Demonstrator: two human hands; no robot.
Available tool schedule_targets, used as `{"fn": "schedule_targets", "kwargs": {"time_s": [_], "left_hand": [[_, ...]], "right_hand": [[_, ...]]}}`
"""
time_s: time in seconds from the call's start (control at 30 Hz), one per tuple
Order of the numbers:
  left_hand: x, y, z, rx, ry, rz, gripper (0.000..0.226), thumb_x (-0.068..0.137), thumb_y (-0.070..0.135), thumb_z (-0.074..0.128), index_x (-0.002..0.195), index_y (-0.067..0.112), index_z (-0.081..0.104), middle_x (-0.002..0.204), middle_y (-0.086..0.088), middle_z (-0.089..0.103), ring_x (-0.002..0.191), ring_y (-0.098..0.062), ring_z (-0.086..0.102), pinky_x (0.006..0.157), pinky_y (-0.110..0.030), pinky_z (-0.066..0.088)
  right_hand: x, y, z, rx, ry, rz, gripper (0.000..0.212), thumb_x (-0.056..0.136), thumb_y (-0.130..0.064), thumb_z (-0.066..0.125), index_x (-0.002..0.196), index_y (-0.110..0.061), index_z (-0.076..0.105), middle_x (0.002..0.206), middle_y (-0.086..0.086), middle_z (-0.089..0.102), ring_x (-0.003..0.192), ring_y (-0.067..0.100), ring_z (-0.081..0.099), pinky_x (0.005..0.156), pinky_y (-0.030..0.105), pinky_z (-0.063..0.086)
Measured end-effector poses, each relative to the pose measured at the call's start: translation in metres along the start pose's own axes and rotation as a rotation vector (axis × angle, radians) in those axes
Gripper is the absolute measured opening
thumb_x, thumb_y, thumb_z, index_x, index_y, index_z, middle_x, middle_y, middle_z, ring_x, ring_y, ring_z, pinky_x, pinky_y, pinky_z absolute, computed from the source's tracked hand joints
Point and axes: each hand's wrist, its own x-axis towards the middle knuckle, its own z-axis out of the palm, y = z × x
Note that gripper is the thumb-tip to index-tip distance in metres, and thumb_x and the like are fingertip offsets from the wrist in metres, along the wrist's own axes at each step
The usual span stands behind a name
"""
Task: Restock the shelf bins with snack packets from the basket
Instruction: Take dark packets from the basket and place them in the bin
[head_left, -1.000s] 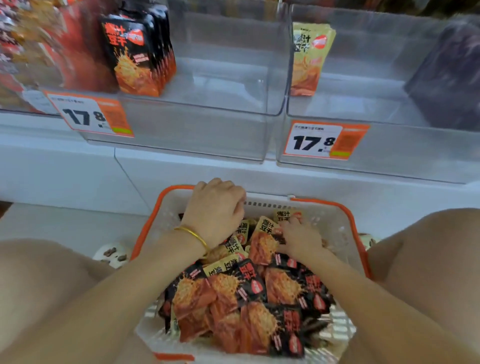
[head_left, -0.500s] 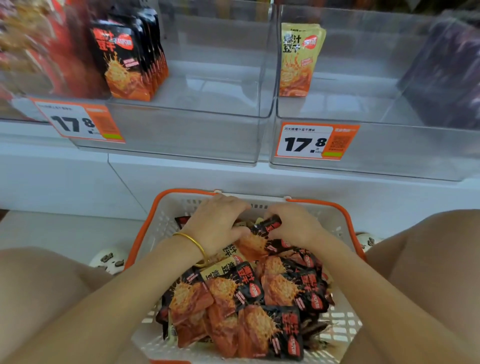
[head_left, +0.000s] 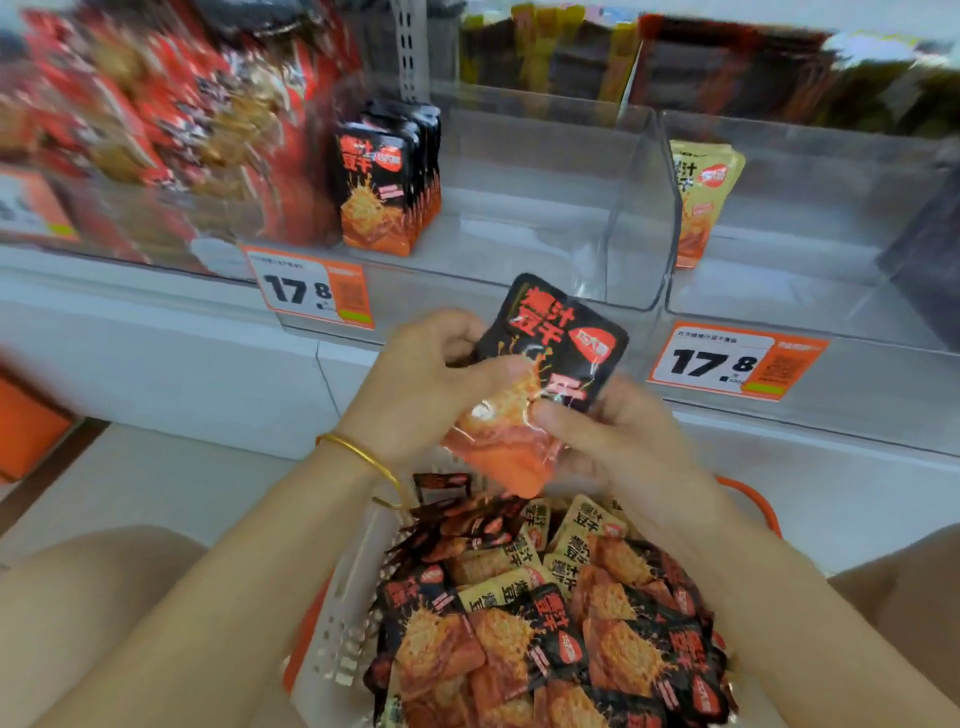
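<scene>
- Both left hand (head_left: 423, 384) and right hand (head_left: 618, 447) pinch a glossy black-and-orange snack packet (head_left: 558, 343).
- Beyond: white shelf ledge (head_left: 156, 358), clear plastic bin (head_left: 545, 218).
- Packet crinkled, tilted.

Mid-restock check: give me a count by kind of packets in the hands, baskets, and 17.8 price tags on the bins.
Packets held, a black packet pinched between left hand and right hand: 1
Basket: 1
17.8 price tags: 2
Total: 4
</scene>
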Motion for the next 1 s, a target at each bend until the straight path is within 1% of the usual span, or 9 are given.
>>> {"fn": "schedule_targets", "kwargs": {"time_s": [0.1,0.17,0.27,0.33,0.43,0.5,0.63,0.77,1.0], "left_hand": [[0.020,0.018,-0.029,0.015,0.343,0.194,0.003,0.090,0.014,0.061,0.091,0.011,0.060,0.073,0.009,0.059,0.058,0.009,0.053,0.058,-0.008,0.042],[0.042,0.018,-0.053,0.322,0.501,0.376,0.017,0.094,0.024,0.051,0.095,0.010,0.060,0.081,0.006,0.059,0.076,0.001,0.057,0.071,-0.018,0.044],[0.070,-0.003,-0.080,0.927,0.451,0.319,0.050,0.088,0.046,0.028,0.098,0.009,0.061,0.091,-0.012,0.062,0.092,-0.033,0.055,0.074,-0.042,0.043],[0.076,-0.015,-0.085,1.053,0.412,0.220,0.061,0.085,0.051,0.019,0.102,0.011,0.061,0.098,-0.013,0.063,0.098,-0.035,0.055,0.080,-0.044,0.042],[0.082,-0.024,-0.088,1.142,0.380,0.169,0.073,0.083,0.053,0.009,0.108,0.014,0.065,0.115,-0.011,0.062,0.115,-0.031,0.051,0.099,-0.044,0.035],[0.082,-0.024,-0.088,1.170,0.365,0.161,0.077,0.081,0.053,0.004,0.103,0.015,0.067,0.112,-0.010,0.064,0.113,-0.031,0.051,0.099,-0.042,0.033],[0.080,-0.022,-0.087,1.155,0.354,0.162,0.075,0.081,0.052,0.000,0.087,0.014,0.065,0.097,-0.010,0.068,0.100,-0.033,0.057,0.092,-0.041,0.033],[0.078,-0.023,-0.089,1.121,0.350,0.183,0.070,0.084,0.048,0.005,0.080,0.013,0.065,0.090,-0.011,0.070,0.092,-0.035,0.059,0.095,-0.041,0.035],[0.080,-0.027,-0.088,1.102,0.367,0.177,0.064,0.087,0.045,0.013,0.079,0.011,0.067,0.084,-0.013,0.070,0.087,-0.035,0.061,0.098,-0.043,0.036]], "right_hand": [[0.040,-0.051,0.021,-0.133,0.059,-0.142,0.010,0.087,-0.004,0.062,0.093,-0.011,0.062,0.075,0.007,0.067,0.060,0.018,0.062,0.054,0.033,0.056],[0.080,-0.084,0.032,-0.247,0.117,-0.240,0.013,0.086,-0.006,0.065,0.082,-0.017,0.060,0.069,0.003,0.063,0.055,0.014,0.059,0.051,0.030,0.054],[0.155,-0.105,0.049,-0.551,0.195,-0.287,0.023,0.078,-0.014,0.074,0.066,-0.021,0.056,0.074,0.007,0.062,0.059,0.013,0.055,0.045,0.022,0.041],[0.201,-0.096,0.061,-0.681,0.160,-0.196,0.019,0.074,-0.013,0.077,0.069,-0.017,0.059,0.080,0.013,0.064,0.064,0.021,0.059,0.047,0.026,0.044],[0.248,-0.069,0.078,-0.697,0.113,-0.006,0.020,0.073,-0.005,0.078,0.077,-0.006,0.059,0.090,0.020,0.065,0.087,0.036,0.068,0.072,0.047,0.057],[0.263,-0.057,0.083,-0.846,0.132,0.039,0.023,0.075,-0.014,0.079,0.080,-0.006,0.058,0.101,0.017,0.066,0.099,0.031,0.066,0.083,0.037,0.053],[0.276,-0.050,0.084,-1.099,0.195,-0.026,0.033,0.080,-0.036,0.073,0.097,-0.010,0.062,0.107,0.011,0.065,0.101,0.027,0.062,0.071,0.029,0.042],[0.283,-0.039,0.094,-1.141,0.193,-0.059,0.039,0.088,-0.042,0.062,0.070,-0.010,0.049,0.086,0.009,0.060,0.083,0.027,0.060,0.067,0.031,0.043],[0.286,-0.035,0.092,-1.072,0.150,0.016,0.038,0.084,-0.044,0.066,0.069,-0.012,0.053,0.083,0.012,0.068,0.077,0.029,0.068,0.075,0.040,0.058]]}}
